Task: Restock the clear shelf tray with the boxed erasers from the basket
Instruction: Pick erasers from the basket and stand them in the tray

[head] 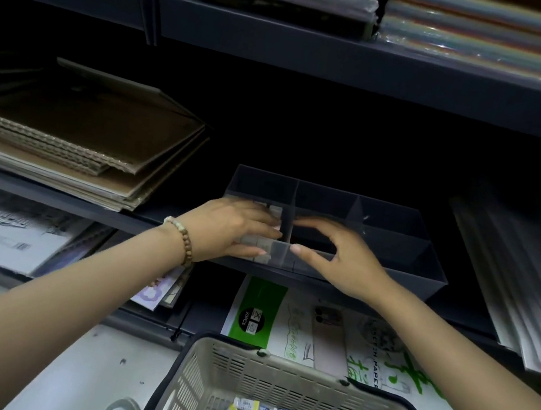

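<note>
Erasers (275, 211) in small boxes are being covered by the left hand (235, 227), whose fingers are being held nearly straight and flat across them in the front-left compartment of the tray (423, 278). Its thumb is being laid along the clear front wall, through which more boxes are being seen; no box is being visibly pinched. The right hand (344, 261) is being held arched over the neighbouring front compartment, with its fingers spread and bent. Its thumb tip is being rested on the front rim, and its forefinger is being brought just beside the left fingertips at the divider; nothing is being held in it. A bracelet (181, 238) is being worn on the left wrist. The tray is being borne at the front edge of the dark shelf (59, 194), with cardboard (84, 127) stacked to its left. Below, well apart from both hands, more erasers are being kept loose in the basket (274, 381).
</note>
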Demonstrator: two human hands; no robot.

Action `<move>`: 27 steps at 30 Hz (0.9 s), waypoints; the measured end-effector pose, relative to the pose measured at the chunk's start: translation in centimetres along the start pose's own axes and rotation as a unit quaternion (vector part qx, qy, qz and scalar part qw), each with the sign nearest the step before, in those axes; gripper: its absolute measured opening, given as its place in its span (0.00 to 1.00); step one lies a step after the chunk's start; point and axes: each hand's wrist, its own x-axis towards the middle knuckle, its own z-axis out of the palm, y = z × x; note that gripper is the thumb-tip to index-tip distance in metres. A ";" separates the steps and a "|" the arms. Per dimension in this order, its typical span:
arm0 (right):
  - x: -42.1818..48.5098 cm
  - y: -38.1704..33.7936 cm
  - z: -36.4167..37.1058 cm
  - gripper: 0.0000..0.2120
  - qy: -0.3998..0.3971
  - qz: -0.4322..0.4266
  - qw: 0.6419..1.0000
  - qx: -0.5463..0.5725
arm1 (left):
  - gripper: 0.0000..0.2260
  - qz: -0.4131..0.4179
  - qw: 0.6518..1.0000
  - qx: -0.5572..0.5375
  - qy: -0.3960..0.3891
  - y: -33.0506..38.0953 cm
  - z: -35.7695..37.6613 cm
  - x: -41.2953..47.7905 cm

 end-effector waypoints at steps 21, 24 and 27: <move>7.2 -8.7 -0.6 0.22 -0.165 0.317 0.920 0.159 | 0.44 -0.222 0.882 -0.379 0.170 -0.1 3.3 -2.8; 7.1 -8.2 0.1 0.28 -0.123 0.311 0.942 0.028 | 0.42 -0.222 0.884 -0.377 0.166 -0.2 3.5 -2.9; 6.9 -8.2 0.1 0.36 -0.102 0.314 0.944 -0.014 | 0.42 -0.226 0.886 -0.372 0.161 -0.2 3.6 -2.9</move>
